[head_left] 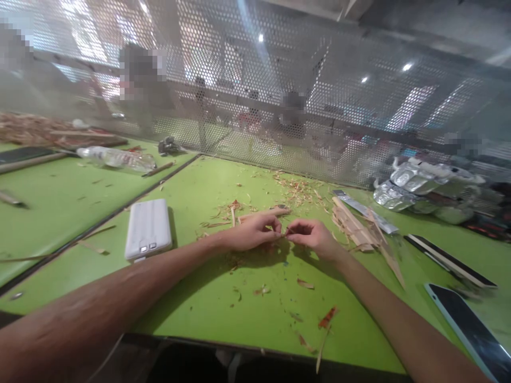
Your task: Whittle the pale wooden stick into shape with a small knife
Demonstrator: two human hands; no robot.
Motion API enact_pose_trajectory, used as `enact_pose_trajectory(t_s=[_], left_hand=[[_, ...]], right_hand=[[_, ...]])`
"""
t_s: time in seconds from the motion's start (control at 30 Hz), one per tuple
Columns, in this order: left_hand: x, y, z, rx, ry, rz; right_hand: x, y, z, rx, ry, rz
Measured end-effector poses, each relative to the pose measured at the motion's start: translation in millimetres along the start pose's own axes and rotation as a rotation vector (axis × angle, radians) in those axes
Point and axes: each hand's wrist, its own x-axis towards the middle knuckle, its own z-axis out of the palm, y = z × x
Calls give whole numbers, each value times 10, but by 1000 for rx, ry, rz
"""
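Observation:
Over the middle of the green table, my left hand and my right hand meet fingertip to fingertip, both in a pinch. Whatever lies between the fingertips is too small to name. Just behind my left hand a wooden stick with a dark end lies on the tabletop. Thin wood shavings are scattered behind and around my hands. To the right of my right hand is a small pile of split wood strips.
A white power bank lies left of my forearm. On the right are a metal ruler, a phone and shiny silver wrapped packs. A plastic bottle lies far left. A perforated metal screen stands along the back.

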Motion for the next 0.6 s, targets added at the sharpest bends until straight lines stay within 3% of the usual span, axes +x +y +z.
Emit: enact_pose_trajectory(t_s=[0.6], left_hand=[[-18, 19, 5, 27, -50, -34]], right_hand=[[-4, 6, 38, 12, -38, 3]])
